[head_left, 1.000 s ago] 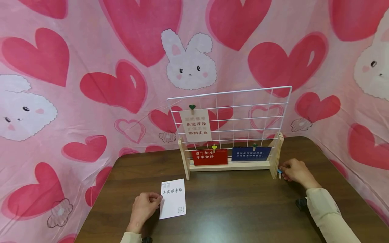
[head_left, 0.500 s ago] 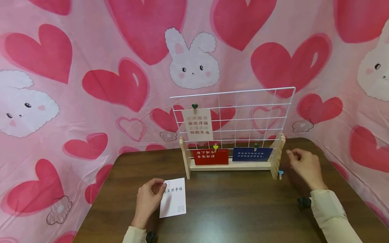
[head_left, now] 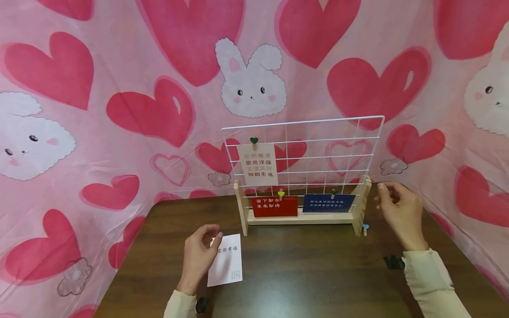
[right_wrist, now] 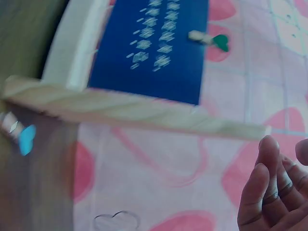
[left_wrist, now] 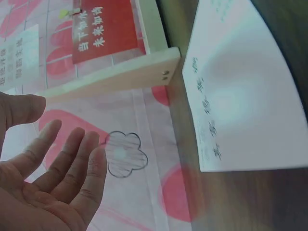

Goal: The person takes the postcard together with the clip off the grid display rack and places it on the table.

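Observation:
A white card with black lettering lies on the table at the left front. My left hand hovers over its upper left corner; in the left wrist view the fingers are spread and hold nothing, apart from the card. By the right foot of a white wire grid rack on a wooden base sits a small clothespin with a blue heart. Just right of that foot, my right hand is raised with loosely bent fingers, nothing between them. The right wrist view shows these fingers near the foot's upper end.
Clipped on the rack are a cream card with a green heart clothespin, a red card under a yellow one, and a blue card. A pink heart-patterned cloth hangs behind the brown table.
My right hand has let go of the blue-heart clothespin beside the rack's foot and risen. My left hand has moved from the white card's left edge up over its corner, leaving the card lying.

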`<state>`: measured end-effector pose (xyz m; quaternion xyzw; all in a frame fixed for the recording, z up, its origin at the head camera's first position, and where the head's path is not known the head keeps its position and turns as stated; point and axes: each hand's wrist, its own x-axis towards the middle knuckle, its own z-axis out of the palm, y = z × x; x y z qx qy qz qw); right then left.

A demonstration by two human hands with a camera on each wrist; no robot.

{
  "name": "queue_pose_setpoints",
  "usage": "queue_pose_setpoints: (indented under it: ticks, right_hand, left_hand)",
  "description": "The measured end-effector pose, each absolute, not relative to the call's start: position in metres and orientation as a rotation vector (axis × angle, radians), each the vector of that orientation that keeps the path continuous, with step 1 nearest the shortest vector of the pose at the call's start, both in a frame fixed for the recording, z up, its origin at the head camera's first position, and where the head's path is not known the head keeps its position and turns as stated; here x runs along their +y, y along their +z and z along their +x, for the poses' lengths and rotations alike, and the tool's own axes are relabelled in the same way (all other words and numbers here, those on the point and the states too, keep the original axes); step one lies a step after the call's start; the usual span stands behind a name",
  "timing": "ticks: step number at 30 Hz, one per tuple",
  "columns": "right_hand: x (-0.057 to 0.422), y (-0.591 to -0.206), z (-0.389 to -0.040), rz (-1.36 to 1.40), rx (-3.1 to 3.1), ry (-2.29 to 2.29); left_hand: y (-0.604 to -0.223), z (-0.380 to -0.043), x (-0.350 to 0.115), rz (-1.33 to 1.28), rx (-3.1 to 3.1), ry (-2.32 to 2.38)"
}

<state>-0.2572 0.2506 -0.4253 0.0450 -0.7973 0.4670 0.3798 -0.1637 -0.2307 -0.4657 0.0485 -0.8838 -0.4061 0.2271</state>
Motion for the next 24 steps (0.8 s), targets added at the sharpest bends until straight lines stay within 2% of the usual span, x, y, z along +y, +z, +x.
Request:
queue_pose_setpoints:
  ticks: [8, 24]
  right_hand:
    - [0.222, -0.405, -0.257, 0.201, -1.975, 1.241]
    - [0.164, -0.388, -0.26, 0.442, -1.97, 1.24]
  left_hand:
    - [-0.455, -0.176, -0.218, 0.079, -2.344, -1.167]
    - [-0.432, -0.194, -0.19, -0.044, -2.235, -1.318]
